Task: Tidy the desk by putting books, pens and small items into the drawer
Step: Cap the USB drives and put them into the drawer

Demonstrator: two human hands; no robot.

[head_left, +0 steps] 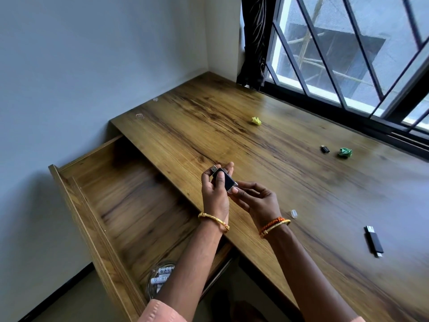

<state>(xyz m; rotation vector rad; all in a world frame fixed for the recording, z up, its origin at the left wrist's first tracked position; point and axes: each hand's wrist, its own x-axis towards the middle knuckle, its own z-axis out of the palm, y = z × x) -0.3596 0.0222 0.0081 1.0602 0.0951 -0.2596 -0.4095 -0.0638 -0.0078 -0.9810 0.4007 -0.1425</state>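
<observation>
left hand [214, 191] + right hand [256, 201] grip USB stick [224, 180] | cap maybe clear

drawer [97, 182]: pulled out left of desk [232, 126]
jar [160, 278]: in drawer, near end
stick [373, 241]: on desk, far right

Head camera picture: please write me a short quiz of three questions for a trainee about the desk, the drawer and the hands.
1. True or false: the drawer is pulled open.
2. What do the left hand and right hand hold together? A) a pen B) a black USB stick C) a book
3. Fill in: near the window, a small black adapter lies beside a crumpled ____ paper ball.

Key:
1. True; a clear jar of batteries sits in its near end.
2. B; both hands pinch it over the desk edge.
3. green.
</observation>
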